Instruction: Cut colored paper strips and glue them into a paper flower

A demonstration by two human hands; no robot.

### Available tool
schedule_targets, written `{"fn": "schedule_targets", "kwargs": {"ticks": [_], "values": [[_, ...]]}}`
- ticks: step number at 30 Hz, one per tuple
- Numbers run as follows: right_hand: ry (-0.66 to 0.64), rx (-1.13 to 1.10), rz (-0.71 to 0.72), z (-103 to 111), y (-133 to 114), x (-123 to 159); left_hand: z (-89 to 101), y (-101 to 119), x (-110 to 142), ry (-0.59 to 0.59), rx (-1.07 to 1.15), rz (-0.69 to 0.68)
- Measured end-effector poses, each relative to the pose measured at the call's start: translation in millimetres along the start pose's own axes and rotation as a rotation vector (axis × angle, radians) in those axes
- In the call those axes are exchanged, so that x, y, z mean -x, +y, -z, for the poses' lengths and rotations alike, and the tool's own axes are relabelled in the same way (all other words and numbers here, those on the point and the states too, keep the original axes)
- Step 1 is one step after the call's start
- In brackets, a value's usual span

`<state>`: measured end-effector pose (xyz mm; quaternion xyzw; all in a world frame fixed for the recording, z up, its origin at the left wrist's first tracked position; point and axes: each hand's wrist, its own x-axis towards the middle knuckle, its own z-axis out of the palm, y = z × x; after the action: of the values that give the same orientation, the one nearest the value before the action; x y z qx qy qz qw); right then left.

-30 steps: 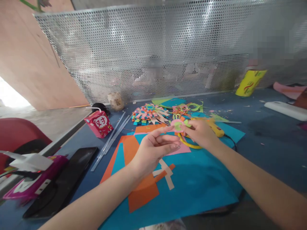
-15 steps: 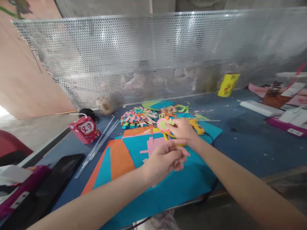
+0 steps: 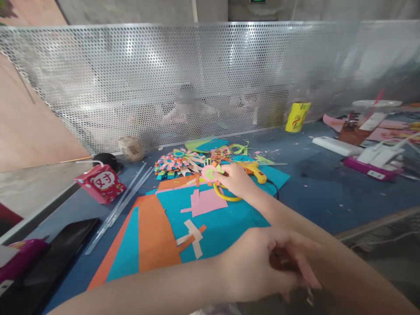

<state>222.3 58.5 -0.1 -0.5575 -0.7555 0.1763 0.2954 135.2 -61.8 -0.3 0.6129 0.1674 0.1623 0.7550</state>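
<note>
My right hand (image 3: pixel 238 178) pinches a small paper flower (image 3: pixel 208 173) with a pink scalloped edge and a pale green centre, above the coloured sheets. Close behind this hand lies a yellow glue gun (image 3: pixel 256 171) with a dark cord. A yellow ring-shaped handle (image 3: pixel 228 197) shows below the hand. My left hand (image 3: pixel 259 262) is low and near me, crossing in front of my right forearm. Its fingers are curled and smeared; a tiny pale bit (image 3: pixel 310 296) shows by the fingertips, too blurred to name.
Blue card (image 3: pixel 229 232), orange card (image 3: pixel 154 236) and paper strips (image 3: pixel 193 236) cover the table's middle. Behind stands a layered paper flower (image 3: pixel 179 162). At left are a red drink carton (image 3: pixel 101 181), clear sticks (image 3: pixel 123 201) and a black phone (image 3: pixel 59 262); at right, a purple power strip (image 3: pixel 370 169).
My left hand has moved right and down, away from my right wrist, toward the table's near edge. My right hand still holds the flower. The view has shifted slightly to the right.
</note>
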Motion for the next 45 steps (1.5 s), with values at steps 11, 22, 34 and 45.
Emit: {"fn": "schedule_targets", "kwargs": {"ticks": [11,22,34,45], "values": [[0.017,-0.01,0.029,1.8,0.9,-0.1,7.9,-7.0,4.0,0.011,-0.385,0.01],[0.012,-0.066,0.033,1.1,2.0,0.1,6.8,5.6,8.7,0.065,-0.639,-0.215],[-0.074,-0.438,0.241,3.3,-17.7,19.1,45.7,49.8,75.1,0.35,-0.609,-0.469],[-0.132,-0.486,0.49,7.8,-40.8,37.5,91.2,40.1,92.4,0.748,-0.5,-0.459]]}}
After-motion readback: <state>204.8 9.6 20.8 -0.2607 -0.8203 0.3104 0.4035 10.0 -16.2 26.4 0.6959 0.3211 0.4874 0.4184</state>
